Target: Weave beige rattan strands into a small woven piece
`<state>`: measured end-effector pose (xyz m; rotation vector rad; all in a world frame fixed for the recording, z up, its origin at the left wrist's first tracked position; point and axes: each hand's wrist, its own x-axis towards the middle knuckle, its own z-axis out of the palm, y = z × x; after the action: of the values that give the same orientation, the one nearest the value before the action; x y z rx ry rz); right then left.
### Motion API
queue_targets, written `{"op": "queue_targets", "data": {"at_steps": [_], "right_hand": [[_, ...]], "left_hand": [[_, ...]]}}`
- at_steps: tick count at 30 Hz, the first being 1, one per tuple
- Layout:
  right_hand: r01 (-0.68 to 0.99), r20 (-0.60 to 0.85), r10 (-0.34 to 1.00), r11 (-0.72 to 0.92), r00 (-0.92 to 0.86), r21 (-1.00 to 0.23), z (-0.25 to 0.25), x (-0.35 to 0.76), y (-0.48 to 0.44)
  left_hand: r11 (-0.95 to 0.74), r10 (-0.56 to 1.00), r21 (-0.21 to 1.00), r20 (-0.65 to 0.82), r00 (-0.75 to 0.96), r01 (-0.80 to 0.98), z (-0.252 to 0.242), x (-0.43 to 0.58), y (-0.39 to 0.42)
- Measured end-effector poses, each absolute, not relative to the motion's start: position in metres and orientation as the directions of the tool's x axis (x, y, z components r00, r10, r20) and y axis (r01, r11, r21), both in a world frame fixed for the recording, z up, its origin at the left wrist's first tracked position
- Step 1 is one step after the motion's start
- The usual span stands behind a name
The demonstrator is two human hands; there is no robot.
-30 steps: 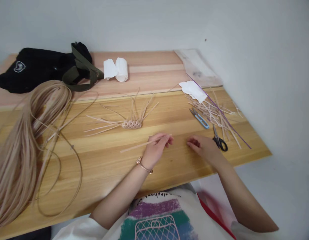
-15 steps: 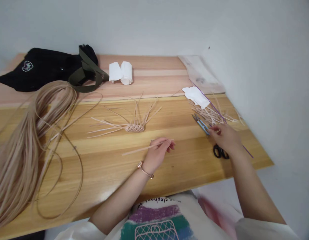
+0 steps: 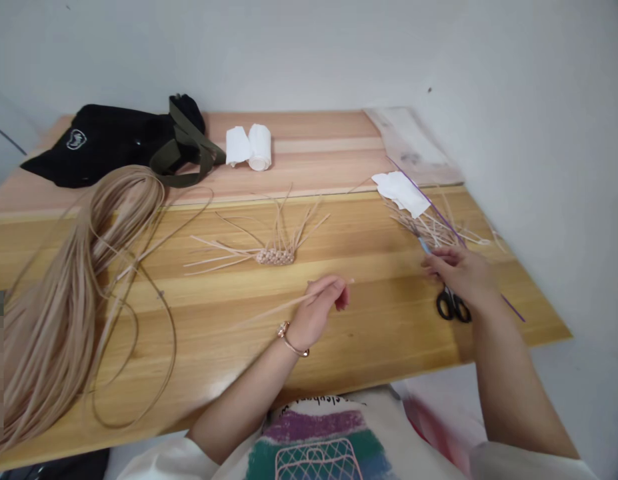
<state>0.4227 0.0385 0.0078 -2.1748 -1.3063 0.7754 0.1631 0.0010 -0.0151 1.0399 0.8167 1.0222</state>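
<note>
On the wooden table (image 3: pixel 379 320), near its right edge, the right hand (image 3: pixel 461 275) has moved across and closes around the blue-handled thread snips (image 3: pixel 425 246), just above the black scissors (image 3: pixel 453 305); the left hand (image 3: pixel 316 313) pinches a flat cane strip (image 3: pixel 289 303); the woven cane piece (image 3: pixel 275 256) lies untouched mid-table.

Craft workspace — weaving strands (image 3: pixel 53 320), scissors (image 3: pixel 453 307).

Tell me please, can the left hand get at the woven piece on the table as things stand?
Probably yes: the left hand lies close to the woven piece, and nothing stands between them. But it holds a pale strip, which may hinder a grip.
</note>
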Motion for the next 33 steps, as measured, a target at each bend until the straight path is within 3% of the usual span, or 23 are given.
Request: {"op": "queue_targets", "data": {"at_steps": [2,3,5,8,11,16,20,24,30,33], "right_hand": [[0.328,-0.29,0.91,-0.382,0.295,-0.864,0.013,0.406,0.026],[0.192,-0.339,0.924,-0.371,0.18,-0.909,0.014,0.396,0.021],[-0.031,-0.359,0.932,-0.358,0.052,-0.933,0.016,0.372,0.011],[-0.212,-0.347,0.931,-0.364,-0.111,-0.907,0.013,0.339,0.003],[-0.202,-0.331,0.929,-0.36,-0.165,-0.911,0.008,0.319,0.0],[0.015,-0.291,0.948,-0.292,-0.127,-0.956,0.003,0.316,-0.003],[0.041,-0.241,0.969,-0.239,-0.057,-0.97,-0.002,0.323,-0.006],[-0.013,-0.248,0.967,-0.248,0.052,-0.969,-0.003,0.327,-0.008],[-0.289,-0.278,0.96,-0.256,0.036,-0.922,0.003,0.337,-0.013],[-0.243,-0.33,0.942,-0.309,0.054,-0.92,0.005,0.346,-0.022]], "left_hand": [[0.168,0.933,0.944,-0.06,0.356,-0.283,-0.016,0.163,0.001],[0.175,0.926,0.943,-0.06,0.372,-0.282,-0.016,0.164,0.001],[0.193,0.913,0.943,-0.071,0.402,-0.272,-0.017,0.165,0.002],[0.229,0.895,0.945,-0.11,0.432,-0.235,-0.016,0.168,0.003],[0.251,0.886,0.944,-0.136,0.444,-0.213,-0.014,0.171,0.003],[0.275,0.875,0.937,-0.151,0.46,-0.215,-0.009,0.174,0.004],[0.277,0.882,0.949,-0.19,0.432,-0.149,-0.004,0.177,0.007],[0.243,0.908,0.962,-0.179,0.378,-0.127,0.0,0.181,0.013],[0.166,0.931,0.977,-0.111,0.347,-0.132,0.013,0.19,0.032],[0.109,0.918,0.986,-0.052,0.392,-0.124,0.025,0.194,0.044]]}}
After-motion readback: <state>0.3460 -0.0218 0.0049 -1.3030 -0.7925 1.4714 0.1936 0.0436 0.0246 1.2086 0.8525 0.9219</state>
